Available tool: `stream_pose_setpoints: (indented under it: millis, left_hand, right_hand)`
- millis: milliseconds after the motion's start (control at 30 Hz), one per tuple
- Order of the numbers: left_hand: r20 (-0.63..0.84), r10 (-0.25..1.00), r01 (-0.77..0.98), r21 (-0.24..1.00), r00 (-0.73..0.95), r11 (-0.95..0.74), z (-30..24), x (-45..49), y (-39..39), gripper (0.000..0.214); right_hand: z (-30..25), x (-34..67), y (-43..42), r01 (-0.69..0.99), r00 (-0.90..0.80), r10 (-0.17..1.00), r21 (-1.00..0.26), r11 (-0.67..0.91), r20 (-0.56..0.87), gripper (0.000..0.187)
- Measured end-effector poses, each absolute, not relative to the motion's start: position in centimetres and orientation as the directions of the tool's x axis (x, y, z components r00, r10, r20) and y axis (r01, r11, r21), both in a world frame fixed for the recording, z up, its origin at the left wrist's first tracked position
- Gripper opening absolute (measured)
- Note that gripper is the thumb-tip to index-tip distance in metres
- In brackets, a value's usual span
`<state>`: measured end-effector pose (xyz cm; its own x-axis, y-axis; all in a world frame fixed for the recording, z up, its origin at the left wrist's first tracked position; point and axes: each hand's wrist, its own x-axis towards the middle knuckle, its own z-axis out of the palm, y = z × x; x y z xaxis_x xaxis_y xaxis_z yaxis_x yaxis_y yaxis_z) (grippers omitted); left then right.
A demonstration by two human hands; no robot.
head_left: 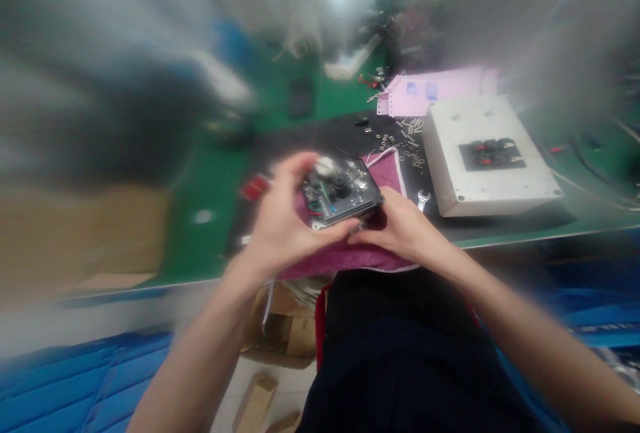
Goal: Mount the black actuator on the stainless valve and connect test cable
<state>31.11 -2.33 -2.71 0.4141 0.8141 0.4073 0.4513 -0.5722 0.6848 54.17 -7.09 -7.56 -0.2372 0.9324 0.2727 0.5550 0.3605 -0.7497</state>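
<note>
A dark square electronic module [341, 190] with small components on its face is held tilted above a magenta cloth [350, 253] at the table's near edge. My left hand [285, 216] grips its left side, fingers curled over the top and thumb under the near edge. My right hand [400, 226] holds its lower right corner, fingers tucked beneath. The picture is smeared by head motion.
A white box [487, 156] with a black panel lies to the right on the green table [200, 233]. Several small screws [407, 136] and a wrench [423, 200] lie near it, pink paper [435, 90] behind. Cardboard pieces [287, 333] sit below the table.
</note>
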Motion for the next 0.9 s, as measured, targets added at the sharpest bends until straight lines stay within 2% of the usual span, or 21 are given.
stream_pose_setpoints:
  millis: [200,300,467,600,767,900]
  left_hand:
    - [0.410,0.820,0.413,0.718,0.400,-0.561,-3.4,31.1,-2.3,0.102]
    - [0.449,0.797,0.418,0.685,0.403,-0.597,-3.8,31.1,-2.1,0.102]
    - [0.472,0.789,0.494,0.616,0.393,-0.614,-3.9,31.3,-2.2,0.100]
    - [0.458,0.770,0.477,0.606,0.445,-0.636,-3.6,31.0,-2.1,0.115]
    - [0.447,0.696,0.426,0.565,0.562,-0.707,-3.9,30.0,-1.6,0.134]
    - [0.463,0.704,0.465,0.534,0.539,-0.706,-4.8,29.6,-1.5,0.128]
  right_hand:
    - [-7.4,54.2,-7.1,0.528,-0.232,0.936,-0.774,0.349,0.264,0.061]
    - [-7.5,54.3,-7.1,0.540,-0.210,0.944,-0.775,0.328,0.253,0.066]
    - [-7.5,54.2,-7.2,0.554,-0.226,0.941,-0.761,0.337,0.252,0.056]
    - [-6.8,53.7,-7.6,0.600,-0.220,0.931,-0.712,0.364,0.290,0.060]
    - [-6.5,53.3,-7.6,0.616,-0.194,0.950,-0.724,0.311,0.244,0.076]
    - [-6.9,53.3,-7.5,0.562,-0.167,0.950,-0.766,0.313,0.266,0.103]
